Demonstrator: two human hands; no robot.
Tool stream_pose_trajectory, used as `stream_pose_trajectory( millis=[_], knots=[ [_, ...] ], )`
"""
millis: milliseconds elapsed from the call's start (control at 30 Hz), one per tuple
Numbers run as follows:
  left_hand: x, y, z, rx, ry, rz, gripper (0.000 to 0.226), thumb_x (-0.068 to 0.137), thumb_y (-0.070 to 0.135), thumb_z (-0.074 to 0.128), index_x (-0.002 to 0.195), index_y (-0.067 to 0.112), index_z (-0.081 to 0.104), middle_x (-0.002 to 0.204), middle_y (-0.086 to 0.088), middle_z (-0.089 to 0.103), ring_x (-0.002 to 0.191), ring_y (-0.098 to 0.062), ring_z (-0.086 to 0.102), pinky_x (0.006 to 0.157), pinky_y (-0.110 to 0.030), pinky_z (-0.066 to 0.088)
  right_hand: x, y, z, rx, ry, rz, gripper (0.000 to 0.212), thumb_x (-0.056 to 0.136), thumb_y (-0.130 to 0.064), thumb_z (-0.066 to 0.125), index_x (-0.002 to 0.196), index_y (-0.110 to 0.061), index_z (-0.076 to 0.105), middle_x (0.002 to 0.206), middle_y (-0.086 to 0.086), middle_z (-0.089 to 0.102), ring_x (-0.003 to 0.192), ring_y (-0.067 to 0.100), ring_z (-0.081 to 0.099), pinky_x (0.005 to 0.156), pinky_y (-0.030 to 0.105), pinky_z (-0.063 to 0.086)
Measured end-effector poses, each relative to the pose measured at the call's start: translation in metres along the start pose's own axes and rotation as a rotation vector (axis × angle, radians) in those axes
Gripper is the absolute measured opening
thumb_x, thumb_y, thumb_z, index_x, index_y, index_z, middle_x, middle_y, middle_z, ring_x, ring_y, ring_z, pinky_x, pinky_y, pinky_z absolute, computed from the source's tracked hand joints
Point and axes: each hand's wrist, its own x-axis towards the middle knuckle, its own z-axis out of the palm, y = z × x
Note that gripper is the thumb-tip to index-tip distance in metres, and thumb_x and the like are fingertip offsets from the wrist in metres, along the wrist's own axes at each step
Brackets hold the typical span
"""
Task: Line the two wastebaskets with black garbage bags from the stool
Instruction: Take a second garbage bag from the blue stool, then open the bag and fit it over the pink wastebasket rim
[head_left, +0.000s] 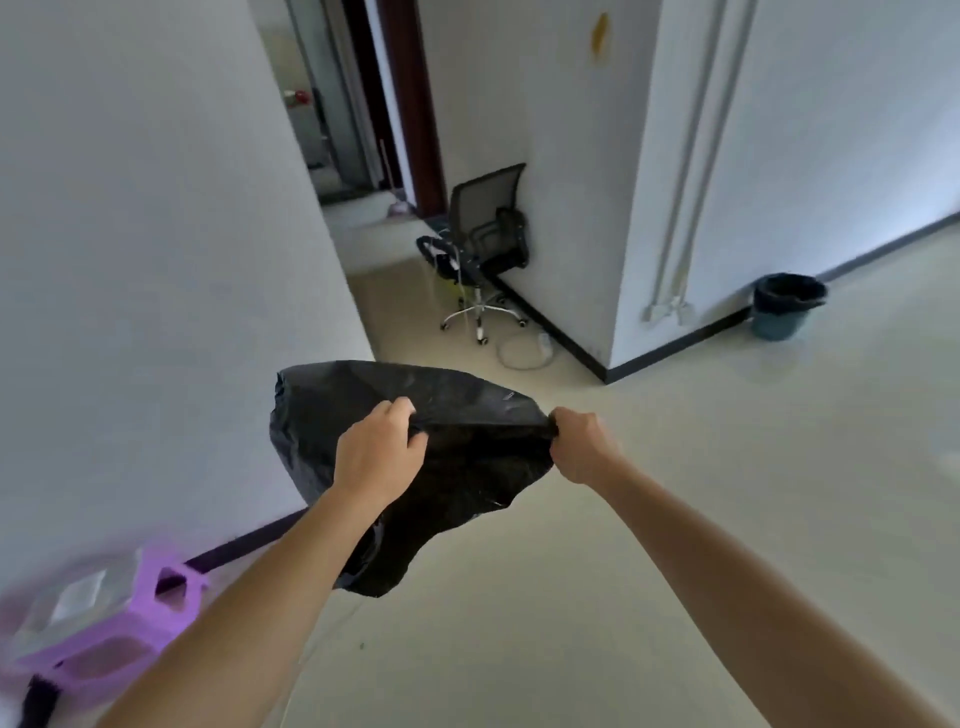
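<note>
A black garbage bag (457, 415) is spread out in the air in front of me, billowed and partly opened at its near edge. My left hand (376, 452) grips the bag's rim on the left, and my right hand (582, 441) pinches the rim on the right. A purple plastic stool (119, 623) stands at the lower left by the wall, blurred, with a clear packet lying on top. Far off at the right, a blue-grey wastebasket (784, 312) stands against the wall with a black bag lining it. No second wastebasket is in view.
A black mesh office chair (480, 244) stands by a white pillar ahead, with a coiled white cable (524, 351) on the floor beside it. White walls rise at the left and right. A doorway opens at the back. A dark object (39, 701) lies by the stool.
</note>
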Motion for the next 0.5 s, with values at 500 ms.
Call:
stream_pose_trajectory(
  millis=[500],
  knots=[
    [0.17, 0.55, 0.215, -0.307, -0.251, 0.756, 0.023, 0.084, 0.03, 0.055, 0.102, 0.015, 0.059, 0.088, -0.003, 0.06, 0.072, -0.024, 0.06, 0.059, -0.031, 0.046, -0.03, 0.496, -0.222, 0.82, 0.289, 0.593, 0.021, 0.078, -0.016, 0.064, 0.096, -0.025, 0.07, 0.088, 0.002, 0.074, 0.079, 0.02, 0.073, 0.052, 0.031, 0.058]
  ],
)
